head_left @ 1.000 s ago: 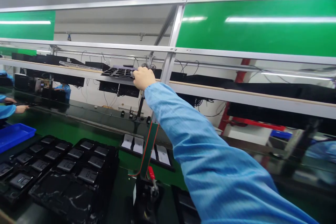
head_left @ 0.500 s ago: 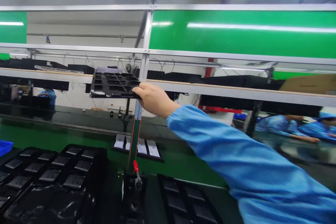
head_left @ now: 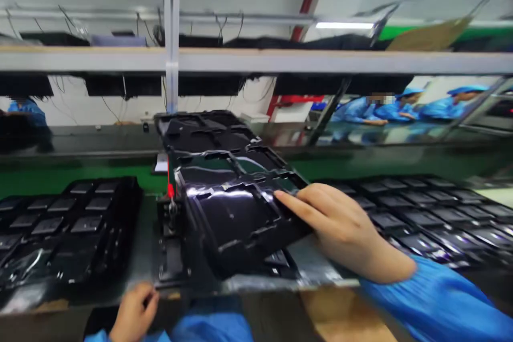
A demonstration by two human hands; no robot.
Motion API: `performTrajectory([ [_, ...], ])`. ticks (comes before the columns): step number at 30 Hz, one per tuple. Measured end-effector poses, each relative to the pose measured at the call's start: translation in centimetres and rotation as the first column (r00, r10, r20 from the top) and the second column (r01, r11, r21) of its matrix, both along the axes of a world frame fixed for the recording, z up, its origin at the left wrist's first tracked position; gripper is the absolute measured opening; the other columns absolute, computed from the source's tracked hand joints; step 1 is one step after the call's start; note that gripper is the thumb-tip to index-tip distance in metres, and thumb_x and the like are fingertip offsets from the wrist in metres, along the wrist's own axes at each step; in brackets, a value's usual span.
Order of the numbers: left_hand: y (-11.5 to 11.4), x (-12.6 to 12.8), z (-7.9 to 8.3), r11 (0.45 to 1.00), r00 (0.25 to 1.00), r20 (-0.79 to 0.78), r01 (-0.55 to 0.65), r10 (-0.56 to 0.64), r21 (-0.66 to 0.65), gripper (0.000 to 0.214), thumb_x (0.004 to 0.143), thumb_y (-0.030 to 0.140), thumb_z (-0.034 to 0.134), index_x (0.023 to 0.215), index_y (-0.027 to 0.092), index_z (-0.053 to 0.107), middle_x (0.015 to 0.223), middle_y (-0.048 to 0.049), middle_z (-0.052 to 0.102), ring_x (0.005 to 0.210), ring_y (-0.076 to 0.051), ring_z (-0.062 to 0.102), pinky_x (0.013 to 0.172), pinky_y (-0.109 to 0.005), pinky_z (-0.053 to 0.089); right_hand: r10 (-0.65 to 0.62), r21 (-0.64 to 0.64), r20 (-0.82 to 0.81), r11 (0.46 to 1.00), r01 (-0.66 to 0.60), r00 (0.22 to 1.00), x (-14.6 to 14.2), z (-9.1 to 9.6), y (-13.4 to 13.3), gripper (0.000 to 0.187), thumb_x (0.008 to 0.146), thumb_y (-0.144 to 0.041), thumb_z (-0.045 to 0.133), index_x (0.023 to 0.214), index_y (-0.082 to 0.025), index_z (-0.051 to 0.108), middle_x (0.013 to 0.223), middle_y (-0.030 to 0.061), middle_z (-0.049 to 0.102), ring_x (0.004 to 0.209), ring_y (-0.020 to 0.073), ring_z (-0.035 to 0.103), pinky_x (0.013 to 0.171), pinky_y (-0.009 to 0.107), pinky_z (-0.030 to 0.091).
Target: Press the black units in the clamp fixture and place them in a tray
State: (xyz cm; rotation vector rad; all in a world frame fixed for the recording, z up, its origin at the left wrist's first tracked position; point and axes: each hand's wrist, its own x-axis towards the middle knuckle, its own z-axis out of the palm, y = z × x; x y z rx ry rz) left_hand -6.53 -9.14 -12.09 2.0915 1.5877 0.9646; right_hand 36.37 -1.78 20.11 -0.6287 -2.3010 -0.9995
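Nearest, the left hand [head_left: 136,307] is bending its fingers at the front edge of the worktop [head_left: 146,246], left of the middle; whether it is holding anything, I cannot tell. The right hand [head_left: 344,227] is gripping a black compartmented tray [head_left: 228,214] by its right edge, the forefinger lying along the top. The tray is hanging over the middle of the worktop, its near end standing just in from the front edge and its length running towards the far edge.

Just left of the tray, a clamp [head_left: 172,206] with a red handle is standing near the front edge. Towards the worktop's left edge, stacked trays [head_left: 48,251] are carrying dark flat pieces; towards the right edge, more filled trays [head_left: 420,208] are spreading back.

Beyond the far edge, a metal post [head_left: 171,37] is meeting a long shelf [head_left: 280,61]. Farther off, co-workers in blue [head_left: 360,109] are sitting on the right, and another person [head_left: 26,109] is showing on the left.
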Motion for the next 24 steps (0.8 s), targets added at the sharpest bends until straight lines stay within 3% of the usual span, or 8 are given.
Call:
performTrajectory([
  [2,-1.3,-0.1,-1.6,0.997,0.999,0.026,-0.039,0.041,-0.068,0.04,0.104,0.049,0.051,0.074,0.026,0.065,0.071,-0.0039,0.069,0.068,-0.025,0.07,0.065,-0.038,0.056,-0.084,-0.06,-0.048,0.995,0.081,0.995,3.7,-4.1,0.0,0.066,0.089,0.0,0.052,0.15,-0.022,0.058,0.093,0.0066,0.064,0.083,0.0249,0.059,0.075,0.039,0.052],
  [5,-3.1,0.7,-1.6,0.992,1.0,0.03,0.002,0.002,-0.122,0.035,0.102,0.041,0.051,0.076,0.024,0.066,0.075,-0.0047,0.07,0.073,-0.023,0.069,0.071,-0.036,0.054,-0.232,-0.146,-0.06,0.964,0.221,0.971,8.5,-11.0,0.0,0.069,0.084,-0.005,0.058,0.152,-0.022,0.06,0.091,0.0066,0.063,0.084,0.0263,0.06,0.076,0.039,0.052],
  [8,-3.7,3.4,0.3,0.979,0.985,0.067,0.166,-0.159,-0.115,0.028,0.101,0.034,0.055,0.078,0.021,0.068,0.072,-0.0033,0.067,0.07,-0.018,0.065,0.069,-0.03,0.05,-0.35,-0.254,-0.007,0.906,0.337,0.937,11.2,-17.7,0.1,0.06,0.083,-0.009,0.06,0.142,-0.016,0.069,0.086,0.0076,0.062,0.082,0.0262,0.057,0.074,0.039,0.05],
  [12,-2.8,8.2,3.7,0.939,0.947,0.136,0.311,-0.293,-0.144,0.015,0.098,0.026,0.058,0.089,0.021,0.07,0.084,-0.0047,0.072,0.081,-0.02,0.068,0.077,-0.032,0.053,-0.433,-0.486,0.09,0.767,0.419,0.897,11.2,-24.6,0.5,0.058,0.082,-0.01,0.059,0.138,-0.012,0.073,0.088,0.0108,0.063,0.086,0.0275,0.054,0.078,0.039,0.048],
  [15,-1.2,11.3,5.4,0.924,0.938,0.192,0.325,-0.287,-0.204,0.009,0.095,0.023,0.063,0.099,0.022,0.071,0.098,-0.0068,0.073,0.094,-0.022,0.069,0.088,-0.035,0.056,-0.422,-0.571,0.19,0.688,0.449,0.887,10.0,-27.6,0.9,0.06,0.083,-0.01,0.06,0.142,-0.011,0.071,0.094,0.0134,0.065,0.091,0.0284,0.054,0.083,0.04,0.046],
  [17,0.3,13.2,5.6,0.922,0.939,0.24,0.302,-0.245,-0.241,0.015,0.092,0.023,0.067,0.106,0.021,0.072,0.108,-0.0087,0.073,0.102,-0.024,0.069,0.097,-0.038,0.058,-0.402,-0.602,0.238,0.654,0.459,0.884,9.3,-28.6,1.1,0.06,0.086,-0.013,0.062,0.146,-0.013,0.069,0.1,0.014,0.065,0.094,0.0287,0.054,0.086,0.039,0.044],
  [24,6.4,17.8,2.6,0.918,0.957,0.289,0.136,-0.024,-0.374,0.055,0.087,0.025,0.072,0.141,0.014,0.065,0.149,-0.0186,0.061,0.134,-0.03,0.064,0.117,-0.045,0.053,-0.327,-0.728,0.228,0.568,0.383,0.917,8.1,-29.2,1.6,0.065,0.1,-0.057,0.064,0.151,-0.016,0.064,0.117,0.0166,0.066,0.106,0.0314,0.057,0.094,0.042,0.042],
])
